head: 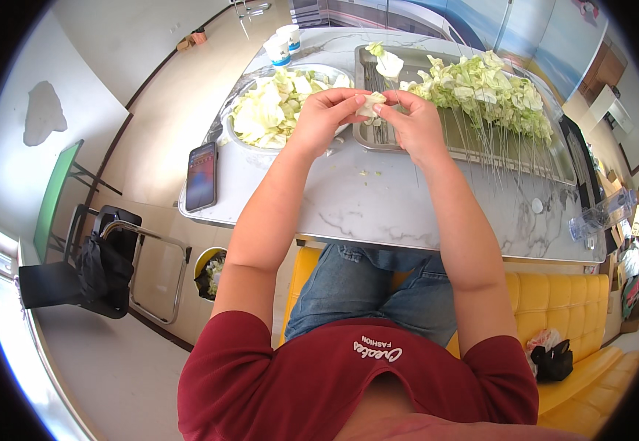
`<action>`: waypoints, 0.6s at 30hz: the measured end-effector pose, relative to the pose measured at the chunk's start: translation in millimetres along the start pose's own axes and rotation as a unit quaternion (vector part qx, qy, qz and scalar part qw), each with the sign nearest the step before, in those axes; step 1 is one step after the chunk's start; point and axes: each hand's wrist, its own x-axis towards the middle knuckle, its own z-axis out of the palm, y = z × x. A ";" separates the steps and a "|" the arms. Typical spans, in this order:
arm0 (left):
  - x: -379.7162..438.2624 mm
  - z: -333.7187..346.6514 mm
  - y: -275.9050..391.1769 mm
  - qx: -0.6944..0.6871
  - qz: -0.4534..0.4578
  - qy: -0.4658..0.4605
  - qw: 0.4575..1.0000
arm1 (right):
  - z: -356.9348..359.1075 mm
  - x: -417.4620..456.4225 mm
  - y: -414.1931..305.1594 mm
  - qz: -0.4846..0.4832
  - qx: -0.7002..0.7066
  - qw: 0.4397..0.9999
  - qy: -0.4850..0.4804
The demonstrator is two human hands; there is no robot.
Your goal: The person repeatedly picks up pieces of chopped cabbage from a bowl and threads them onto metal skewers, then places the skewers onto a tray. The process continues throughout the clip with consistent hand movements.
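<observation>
My left hand (322,118) and my right hand (417,125) meet over the near left end of a metal tray (372,144). Both pinch one small pale cabbage leaf piece (372,103) between thumbs and fingers. A thin skewer seems to pass by my right hand, though the fingers hide most of it. Just beyond the fingertips is another cabbage piece (389,66); whether it is on that skewer I cannot tell. Bare skewers (376,82) lie bundled in the tray's left end. Along its right side rest many skewers threaded with cabbage (479,91), their bare ends pointing towards me.
Left of my hands, a round metal bowl (242,142) holds torn cabbage. Paper cups (278,50) stand behind it, and a phone (201,176) lies at the marble-patterned table's left edge. A clear plastic container (602,214) is at the right. Below sits a waste bin (203,264).
</observation>
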 end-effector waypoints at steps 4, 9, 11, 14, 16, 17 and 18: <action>-1.8 -0.4 2.5 0.008 -0.007 -0.012 1.000 | 0.1 0.2 3.0 -0.006 0.009 1.000 0.000; -5.5 -7.6 11.4 0.111 -0.014 -0.021 0.993 | 0.4 1.4 5.5 -0.028 -0.092 0.995 -0.005; -4.9 -10.0 9.4 0.111 -0.016 -0.009 0.994 | 1.0 1.6 7.3 -0.040 -0.101 0.994 -0.013; -2.0 -15.8 8.0 0.075 -0.007 0.065 0.995 | 4.5 -0.5 2.5 -0.029 -0.088 0.996 -0.017; 3.3 -22.7 8.6 0.041 0.018 0.152 0.987 | 1.9 -1.7 -4.5 0.030 -0.035 0.999 -0.027; 5.1 -29.4 7.3 0.013 0.044 0.181 0.982 | 2.1 -2.4 -4.8 0.028 -0.036 0.998 -0.044; 7.2 -35.8 7.8 -0.016 0.071 0.207 0.976 | 1.5 -2.7 -5.8 0.025 -0.038 0.997 -0.059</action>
